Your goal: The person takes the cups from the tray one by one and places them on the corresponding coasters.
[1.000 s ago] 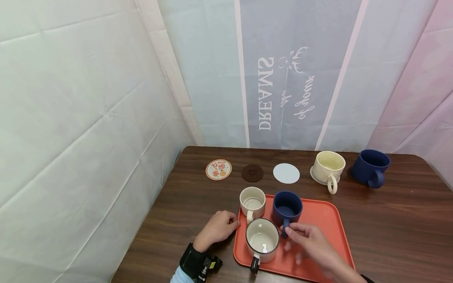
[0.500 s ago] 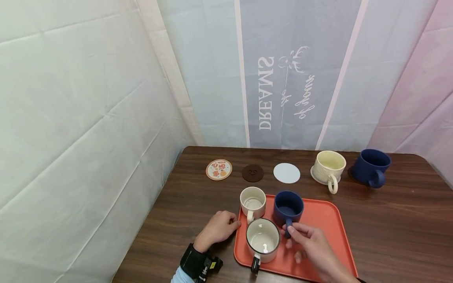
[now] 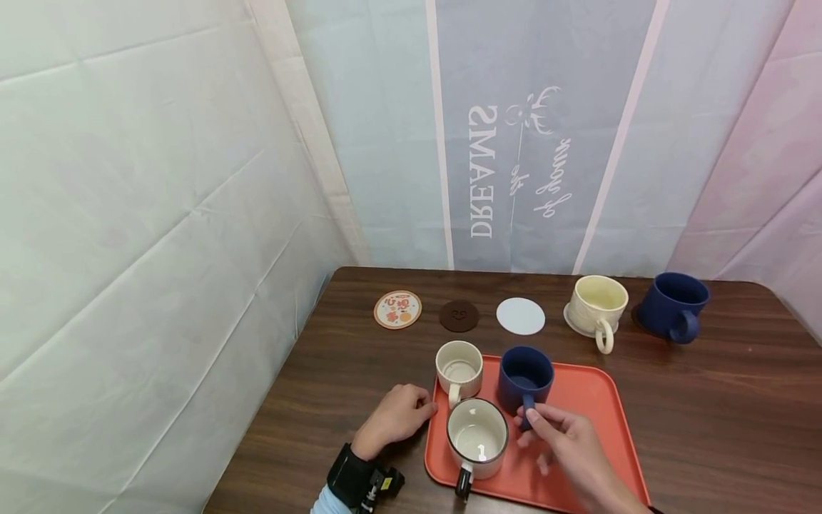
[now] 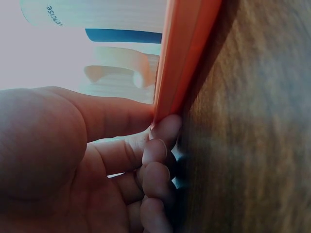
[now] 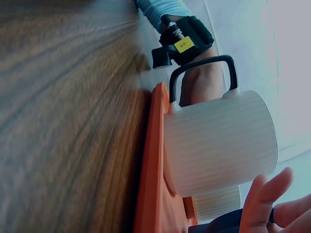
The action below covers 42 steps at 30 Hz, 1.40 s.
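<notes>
My right hand (image 3: 571,446) pinches the handle of a dark blue mug (image 3: 514,385) that stands upright on an orange-red tray (image 3: 584,400). In the right wrist view its fingers (image 5: 257,204) are at the blue handle at the bottom. My left hand (image 3: 399,412) holds the tray's left edge; in the left wrist view the thumb (image 4: 121,116) lies at the rim with the fingertips curled against it. Left of the blue mug on the tray are a small ribbed cream mug (image 3: 467,382) and, nearer, a white mug (image 3: 484,467) with black rim and handle.
Along the back of the wooden table (image 3: 334,371) lie a patterned coaster (image 3: 397,310), a dark brown coaster (image 3: 459,316) and a white coaster (image 3: 520,316). Right of them stand a pale yellow mug (image 3: 587,307) on a coaster and another blue mug (image 3: 661,307). Fabric curtains (image 3: 398,178) hang behind.
The blue mug on the tray has shifted slightly to the right, with the right hand at its handle. The left hand has stayed at the tray's edge.
</notes>
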{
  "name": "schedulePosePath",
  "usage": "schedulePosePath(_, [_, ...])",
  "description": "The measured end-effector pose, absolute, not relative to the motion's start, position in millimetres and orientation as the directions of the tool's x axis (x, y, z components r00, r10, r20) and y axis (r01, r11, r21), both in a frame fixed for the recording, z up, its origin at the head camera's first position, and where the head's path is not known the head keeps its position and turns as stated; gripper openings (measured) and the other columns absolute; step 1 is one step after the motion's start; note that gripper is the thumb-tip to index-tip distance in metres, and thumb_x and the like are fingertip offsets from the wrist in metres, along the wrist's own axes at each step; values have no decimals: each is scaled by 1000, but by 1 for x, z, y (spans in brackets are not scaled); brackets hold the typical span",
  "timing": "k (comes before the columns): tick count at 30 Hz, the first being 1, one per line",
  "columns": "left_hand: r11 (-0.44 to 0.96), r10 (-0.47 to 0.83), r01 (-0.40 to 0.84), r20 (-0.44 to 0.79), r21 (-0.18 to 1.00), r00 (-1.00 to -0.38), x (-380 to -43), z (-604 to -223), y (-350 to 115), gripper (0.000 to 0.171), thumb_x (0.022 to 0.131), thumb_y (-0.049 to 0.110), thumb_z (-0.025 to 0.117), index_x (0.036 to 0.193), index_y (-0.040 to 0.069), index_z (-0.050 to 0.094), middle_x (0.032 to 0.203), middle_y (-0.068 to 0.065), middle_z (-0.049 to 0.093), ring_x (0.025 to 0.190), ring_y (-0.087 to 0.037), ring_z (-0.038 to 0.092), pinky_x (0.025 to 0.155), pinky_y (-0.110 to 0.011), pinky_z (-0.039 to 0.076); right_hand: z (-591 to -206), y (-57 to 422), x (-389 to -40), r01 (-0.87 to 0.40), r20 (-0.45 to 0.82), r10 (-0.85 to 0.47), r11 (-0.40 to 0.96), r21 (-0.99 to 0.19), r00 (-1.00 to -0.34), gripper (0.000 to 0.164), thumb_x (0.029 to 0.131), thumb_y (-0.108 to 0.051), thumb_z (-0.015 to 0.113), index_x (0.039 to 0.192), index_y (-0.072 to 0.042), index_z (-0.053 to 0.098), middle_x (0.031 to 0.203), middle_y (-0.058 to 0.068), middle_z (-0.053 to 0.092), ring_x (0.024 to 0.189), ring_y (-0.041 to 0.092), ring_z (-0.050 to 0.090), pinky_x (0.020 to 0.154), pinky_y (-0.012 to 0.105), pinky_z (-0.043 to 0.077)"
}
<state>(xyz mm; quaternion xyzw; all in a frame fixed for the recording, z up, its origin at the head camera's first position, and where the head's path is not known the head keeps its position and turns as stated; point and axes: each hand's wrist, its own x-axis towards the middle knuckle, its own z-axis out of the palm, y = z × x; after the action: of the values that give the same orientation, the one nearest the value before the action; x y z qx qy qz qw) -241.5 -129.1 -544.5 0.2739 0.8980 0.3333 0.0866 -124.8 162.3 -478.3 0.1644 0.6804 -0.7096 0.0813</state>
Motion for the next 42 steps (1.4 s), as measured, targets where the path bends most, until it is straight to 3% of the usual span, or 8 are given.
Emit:
schedulePosePath(16, [662,524,393,-19,638,-852,-253,-564,-130,38,102,30,68,65,26,59,56,13,47,52,-7,48,49,-25,34,-464,173,-141,223,-224,120,-20,-975,-967,33,110,-10,57,132,13,62,105,14,76,77,18,72,49,31,50])
schedulePosePath(30, [646,527,377,-31,664,-849,-231,-517,-124,36,102,21,68,68,19,59,58,9,46,54,-9,46,52,-25,33,-460,186,-164,188,-183,103,42,-981,-978,37,111,-12,55,137,13,57,108,12,74,80,16,73,54,31,53])
schedulePosePath(42, [644,531,392,-15,656,-847,-235,-528,-125,37,105,26,65,69,20,59,60,9,46,54,-9,47,52,-26,34,-459,192,-184,112,-105,89,83,-990,-991,36,111,-13,56,136,14,58,109,14,74,81,15,74,56,32,55])
